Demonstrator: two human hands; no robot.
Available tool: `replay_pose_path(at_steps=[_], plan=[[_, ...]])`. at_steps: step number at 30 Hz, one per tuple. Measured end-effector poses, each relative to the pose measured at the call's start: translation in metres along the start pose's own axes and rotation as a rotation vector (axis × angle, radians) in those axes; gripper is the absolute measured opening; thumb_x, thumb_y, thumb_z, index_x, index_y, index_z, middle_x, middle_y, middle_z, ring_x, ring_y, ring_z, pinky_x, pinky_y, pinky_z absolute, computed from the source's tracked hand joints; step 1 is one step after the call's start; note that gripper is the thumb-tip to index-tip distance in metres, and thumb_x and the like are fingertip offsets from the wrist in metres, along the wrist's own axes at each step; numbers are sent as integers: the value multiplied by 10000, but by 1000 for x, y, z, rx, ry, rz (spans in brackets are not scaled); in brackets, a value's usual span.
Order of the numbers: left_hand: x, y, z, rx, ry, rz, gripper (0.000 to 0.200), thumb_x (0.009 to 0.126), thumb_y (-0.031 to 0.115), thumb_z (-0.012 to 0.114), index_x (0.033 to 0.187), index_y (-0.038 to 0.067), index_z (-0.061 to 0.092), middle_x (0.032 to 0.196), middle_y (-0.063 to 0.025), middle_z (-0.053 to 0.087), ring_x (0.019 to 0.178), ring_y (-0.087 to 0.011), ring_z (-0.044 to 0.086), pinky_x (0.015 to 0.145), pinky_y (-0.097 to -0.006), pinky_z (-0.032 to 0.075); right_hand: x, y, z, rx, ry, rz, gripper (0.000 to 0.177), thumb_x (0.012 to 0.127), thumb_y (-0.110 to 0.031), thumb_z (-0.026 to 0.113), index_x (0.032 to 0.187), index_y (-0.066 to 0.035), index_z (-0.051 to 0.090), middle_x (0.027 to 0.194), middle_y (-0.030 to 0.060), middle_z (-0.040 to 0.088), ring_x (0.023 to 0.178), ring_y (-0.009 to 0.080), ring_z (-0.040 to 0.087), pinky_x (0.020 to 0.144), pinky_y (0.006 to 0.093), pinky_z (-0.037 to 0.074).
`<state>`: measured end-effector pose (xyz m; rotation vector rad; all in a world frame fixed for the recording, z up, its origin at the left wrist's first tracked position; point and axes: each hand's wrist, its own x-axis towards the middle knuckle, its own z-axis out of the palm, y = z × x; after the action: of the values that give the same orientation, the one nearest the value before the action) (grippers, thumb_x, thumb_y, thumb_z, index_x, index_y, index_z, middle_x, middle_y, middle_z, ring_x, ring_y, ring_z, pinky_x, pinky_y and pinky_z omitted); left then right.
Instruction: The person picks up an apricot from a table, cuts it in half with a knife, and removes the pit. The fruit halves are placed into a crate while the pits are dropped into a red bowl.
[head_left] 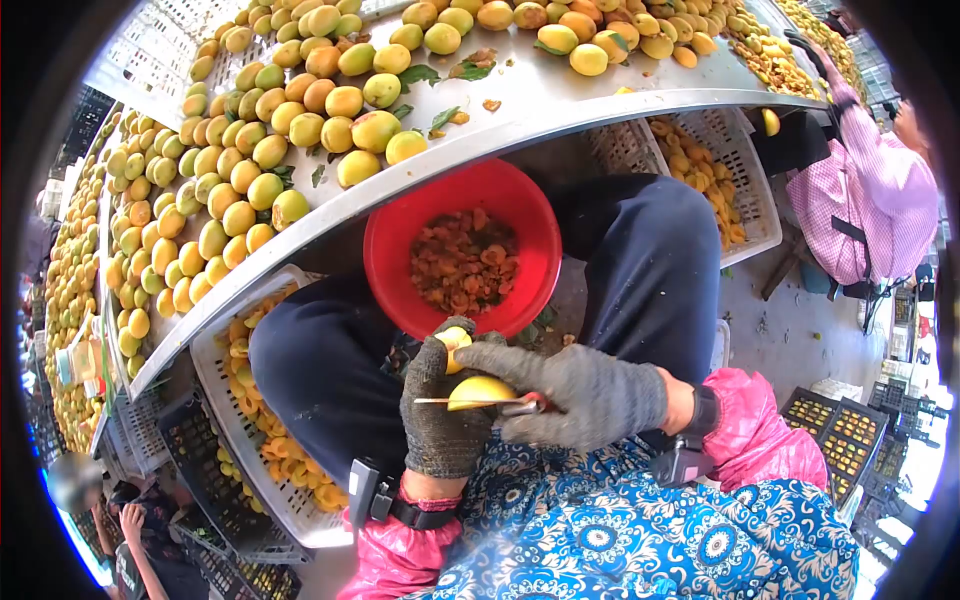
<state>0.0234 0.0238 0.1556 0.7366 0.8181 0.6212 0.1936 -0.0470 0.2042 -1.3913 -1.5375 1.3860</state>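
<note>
My left hand (pixel 438 425), in a dark grey knit glove, is closed around a piece of apricot (pixel 453 346) near its thumb and fingertips. My right hand (pixel 590 398), gloved the same way, grips a small knife (pixel 528 404) whose thin blade points left across my left palm. A cut yellow apricot half (pixel 480 391) sits at the blade, between the two hands; which fingers support it is hidden. Just beyond my hands, between my knees, stands a red bucket (pixel 376 255) with brownish-orange apricot scraps (pixel 465 262) in it.
A metal table (pixel 540 95) curves ahead, bearing many whole apricots (pixel 320 100) and loose leaves. White crates of halved fruit stand left (pixel 318 525) and right (pixel 765 225) below it. A person in a pink checked top (pixel 865 205) works at right; another person (pixel 150 540) is at lower left.
</note>
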Motion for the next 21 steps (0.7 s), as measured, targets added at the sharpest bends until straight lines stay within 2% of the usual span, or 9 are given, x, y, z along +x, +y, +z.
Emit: replay_pose_path(at_steps=[1, 2, 4, 5, 7, 8, 10, 11, 21], plan=[[-1, -2, 0, -621, 55, -327, 377, 881, 207, 651, 1182, 2, 551, 1062, -135, 626, 993, -216, 618, 850, -321, 520, 0, -5, 2, -120, -64, 115, 687, 850, -176, 681, 1441, -87, 343, 857, 126, 636, 738, 251, 667, 717, 343, 521], [-3, -9, -2, -619, 48, -322, 377, 881, 207, 651, 1182, 2, 551, 1062, -135, 626, 993, -216, 618, 850, -321, 520, -3, -3, 4, -64, 5, 70, 619, 859, -182, 674, 1401, -84, 392, 856, 115, 646, 739, 224, 669, 712, 330, 520], [-11, -28, -4, -298, 87, -139, 373, 896, 226, 630, 1180, -3, 552, 1066, -135, 622, 984, -207, 614, 835, -323, 527, -6, -2, 6, -10, 74, 19, 553, 868, -189, 667, 1361, -81, 440, 854, 105, 657, 741, 197, 671, 707, 318, 518], [-19, -31, 3, 455, -2, 325, 336, 883, 189, 608, 1161, 11, 542, 1004, -102, 611, 862, -189, 620, 723, -265, 521, -8, -4, 4, 138, 126, -19, 416, 900, -192, 623, 1274, -58, 495, 861, 100, 660, 751, 187, 663, 692, 315, 516], [-29, -13, 15, -257, -13, -232, 368, 862, 223, 637, 1146, 18, 525, 884, -96, 599, 675, -176, 585, 543, -244, 459, -15, -15, 2, 550, 247, 138, 234, 961, -181, 554, 1126, -19, 588, 847, 11, 632, 765, 72, 588, 665, 249, 489], [-29, -12, 22, -242, -64, -193, 385, 830, 189, 673, 1133, 19, 509, 799, -80, 574, 562, -141, 521, 457, -242, 382, -15, -15, 0, 631, 324, 73, 231, 961, -184, 562, 1117, -17, 592, 838, -2, 615, 745, 58, 564, 649, 231, 475], [-35, -21, 25, -146, -142, -114, 359, 828, 154, 642, 1132, 15, 511, 811, -77, 584, 582, -129, 536, 487, -235, 411, -14, -19, -8, 878, 423, -56, 241, 961, -187, 579, 1118, -6, 595, 803, -36, 561, 682, 23, 499, 598, 184, 420], [-37, -25, 22, -89, -203, -103, 352, 827, 133, 628, 1137, 14, 510, 826, -75, 589, 601, -124, 547, 502, -234, 424, -7, -36, -4, 757, 610, -67, 464, 963, -356, 557, 1153, 67, 554, 623, 14, 562, 489, 37, 461, 445, 183, 334], [-52, -27, 40, -19, -203, -179, 412, 816, 161, 665, 1176, 22, 521, 915, -52, 618, 748, -118, 597, 651, -246, 492, 8, -33, 13, 823, 781, -328, 472, 962, -360, 559, 1153, 71, 565, 698, 21, 591, 525, 30, 465, 468, 168, 352]])
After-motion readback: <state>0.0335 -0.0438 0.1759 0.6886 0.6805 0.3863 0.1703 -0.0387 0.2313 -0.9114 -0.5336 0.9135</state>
